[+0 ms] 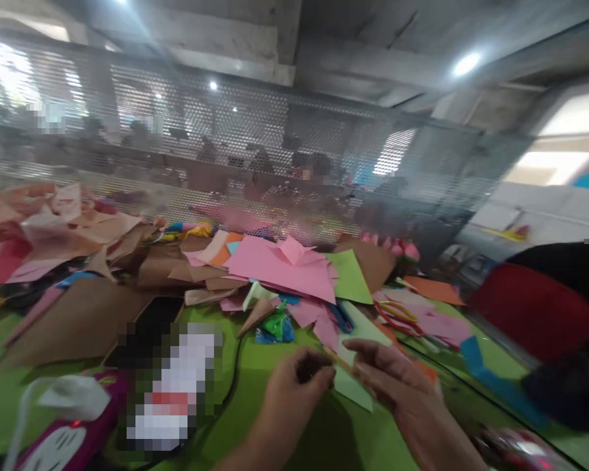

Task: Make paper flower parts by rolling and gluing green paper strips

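Note:
Over the green tabletop [324,432], my two hands are close together. My left hand [297,392] has its fingers curled and its thumb against the forefinger; whatever is in that pinch is too small to make out. My right hand [407,386] holds a thin tan-orange strip [341,358] at the fingertips, slanting up toward the left fingers. Whether it is rolled paper or a stick, I cannot tell. Beneath the hands lies a pale green paper sheet [353,389]. Just beyond are a brown paper cone [256,315] and a green and blue crinkled wrapper [277,326].
Pink paper sheets [285,268], a lime sheet [349,271] and brown paper [78,320] pile up behind. Scissors with red and yellow handles [397,314] lie right. A dark phone [150,327] and a purple power strip [73,425] sit left. A perforated metal screen [255,131] stands behind.

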Demonstrator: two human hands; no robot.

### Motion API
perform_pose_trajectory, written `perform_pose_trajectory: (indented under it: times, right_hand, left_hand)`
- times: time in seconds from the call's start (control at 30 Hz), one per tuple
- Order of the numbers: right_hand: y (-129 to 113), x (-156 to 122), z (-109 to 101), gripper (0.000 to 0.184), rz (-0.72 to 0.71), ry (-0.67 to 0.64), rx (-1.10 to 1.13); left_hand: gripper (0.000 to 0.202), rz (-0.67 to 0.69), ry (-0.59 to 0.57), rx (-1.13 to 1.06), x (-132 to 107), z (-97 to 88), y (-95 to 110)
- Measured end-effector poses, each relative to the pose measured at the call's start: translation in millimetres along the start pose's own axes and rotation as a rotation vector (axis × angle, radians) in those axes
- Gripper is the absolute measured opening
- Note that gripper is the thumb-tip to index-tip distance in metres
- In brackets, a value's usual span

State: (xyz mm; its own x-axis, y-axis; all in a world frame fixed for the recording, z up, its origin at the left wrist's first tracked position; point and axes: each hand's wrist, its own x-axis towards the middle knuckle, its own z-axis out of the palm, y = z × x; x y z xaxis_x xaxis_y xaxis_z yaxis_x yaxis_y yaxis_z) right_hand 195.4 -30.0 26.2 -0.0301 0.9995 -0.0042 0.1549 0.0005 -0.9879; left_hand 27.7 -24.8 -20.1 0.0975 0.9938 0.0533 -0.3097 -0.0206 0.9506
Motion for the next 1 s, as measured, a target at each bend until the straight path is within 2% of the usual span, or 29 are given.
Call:
perform_pose_trajectory:
  times: [0.1, 0.17, 0.27, 0.4, 0.5, 0.73, 0.87, 1.0]
  right_hand:
    - [-23, 21, -21, 0.026, -0.272, 0.042, -0.596]
    - [-31, 37, -27, 0.025, -0.384, 0.079, -1.035]
    - [-29, 58, -24, 0.022, -0.387, 0.099, -1.228]
    - [-12, 75, -13, 0.023, -0.344, 0.128, -1.384]
    - [-3, 77, -12, 0.015, -0.325, 0.149, -1.447]
    - [-15, 72, -21, 0.016, -0.323, 0.187, -1.43]
    - [-17, 75, -15, 0.013, -0.326, 0.093, -1.419]
    - [-10, 82, 0, 0.013, -0.266, 0.003, -1.474]
  left_hand:
    - [0.013, 0.026, -0.074, 0.081, -3, -0.9, -7]
    - [0.015, 0.036, -0.105, 0.153, -4, -1.8, -9]
    - [0.019, 0.036, -0.138, 0.241, -6, -3.3, -8]
    - [0.022, 0.031, -0.158, 0.295, -7, -5.7, -7]
    - [0.023, 0.02, -0.166, 0.3, -6, -6.9, -9]
    - [0.023, 0.039, -0.137, 0.311, -6, -6.2, -4]
    - [0.024, 0.043, -0.155, 0.315, -6, -7.1, -3]
    - [0.025, 0.035, -0.162, 0.319, -7, -8.1, -4]
